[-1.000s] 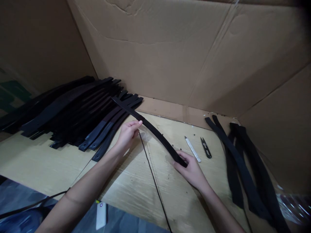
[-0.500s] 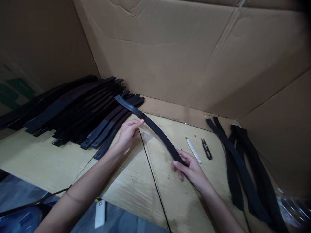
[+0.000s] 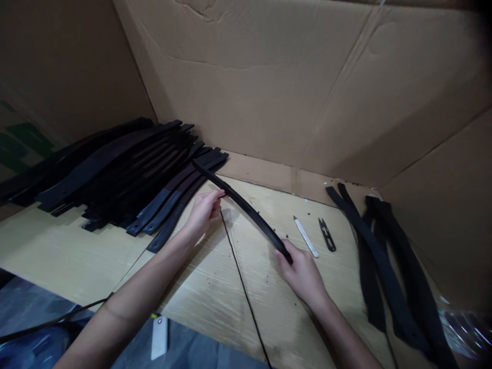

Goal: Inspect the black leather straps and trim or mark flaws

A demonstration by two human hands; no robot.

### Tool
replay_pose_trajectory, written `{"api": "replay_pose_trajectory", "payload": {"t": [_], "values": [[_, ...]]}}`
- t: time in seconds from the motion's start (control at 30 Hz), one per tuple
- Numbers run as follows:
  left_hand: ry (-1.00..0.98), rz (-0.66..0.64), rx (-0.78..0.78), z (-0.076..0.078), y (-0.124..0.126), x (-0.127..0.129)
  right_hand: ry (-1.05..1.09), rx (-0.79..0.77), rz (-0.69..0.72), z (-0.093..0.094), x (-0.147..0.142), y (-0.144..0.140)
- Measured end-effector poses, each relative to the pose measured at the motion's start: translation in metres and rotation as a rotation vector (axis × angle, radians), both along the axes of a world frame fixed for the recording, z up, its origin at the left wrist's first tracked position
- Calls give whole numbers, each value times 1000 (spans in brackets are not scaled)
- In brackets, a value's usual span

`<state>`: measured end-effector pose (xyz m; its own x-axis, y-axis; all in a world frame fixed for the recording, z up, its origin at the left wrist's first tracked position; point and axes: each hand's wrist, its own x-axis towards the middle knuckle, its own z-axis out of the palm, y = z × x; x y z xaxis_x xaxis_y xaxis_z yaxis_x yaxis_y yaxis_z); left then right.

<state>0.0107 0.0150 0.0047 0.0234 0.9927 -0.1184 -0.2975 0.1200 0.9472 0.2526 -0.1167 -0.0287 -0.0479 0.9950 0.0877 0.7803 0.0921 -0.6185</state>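
A long, slightly bowed black strap (image 3: 253,214) is held slantwise above the wooden table, its narrow edge turned up. My right hand (image 3: 303,264) is closed round its near end. My left hand (image 3: 205,210) has thumb and fingers pinched at the strap's edge, near a raised join partway along. Whether a loose thread is also between those fingertips is too small to tell. The strap's far end reaches over a pile of similar black straps (image 3: 126,169) at the left. Just below my left hand, a thin dark cord (image 3: 242,279) runs down to the bottom edge.
A white pen-like tool (image 3: 305,237) and black thread snips (image 3: 326,236) lie right of my right hand. More black straps (image 3: 380,261) lie at the far right. Cardboard walls (image 3: 246,87) surround the table's back and sides. A white tag (image 3: 159,338) shows below the front edge.
The strap has rolled from its broad face onto its narrow edge, and its far end has dropped slightly. My right hand has turned with it; my left hand has barely moved.
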Motion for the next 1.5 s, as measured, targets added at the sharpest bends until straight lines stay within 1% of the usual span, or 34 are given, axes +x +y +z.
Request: {"api": "replay_pose_trajectory", "payload": {"t": [0.1, 0.3, 0.4, 0.5, 0.67, 0.73, 0.87, 1.0, 1.13, 1.23, 1.3, 1.43, 1.5], "values": [[-6, -22, 3, 1, -1, 0, 36, -22, -12, -1, -1, 1], [13, -20, 32, 0, -1, -2, 464, -174, 22, -2, -1, 6], [26, -11, 41, 0, -2, -1, 539, -208, 17, -1, -2, 7], [37, -7, 40, 1, -3, 1, 464, -167, 3, -1, -3, 5], [32, -23, 10, -1, -2, 1, 49, -47, -48, -4, -2, 1], [12, -36, -15, -3, -1, 1, -63, 12, -47, -5, 0, 1], [-18, -45, -26, -6, 1, 0, -145, 109, -52, -6, 4, 3], [-47, -36, -7, -3, -1, 0, -178, 129, -61, -6, 6, 3], [-30, -93, 14, -2, -1, -1, -187, 143, -90, -5, 9, 4], [-45, -133, 23, -6, 1, -3, -105, 138, -88, -2, 11, 7], [-59, -141, 27, -9, 3, -4, 27, 101, -67, 1, 11, 8], [-59, -140, 34, -12, 7, -6, 380, -84, 35, 8, 8, 9], [-51, -130, 42, -12, 7, -6, 499, -154, 79, 10, 7, 9]]}}
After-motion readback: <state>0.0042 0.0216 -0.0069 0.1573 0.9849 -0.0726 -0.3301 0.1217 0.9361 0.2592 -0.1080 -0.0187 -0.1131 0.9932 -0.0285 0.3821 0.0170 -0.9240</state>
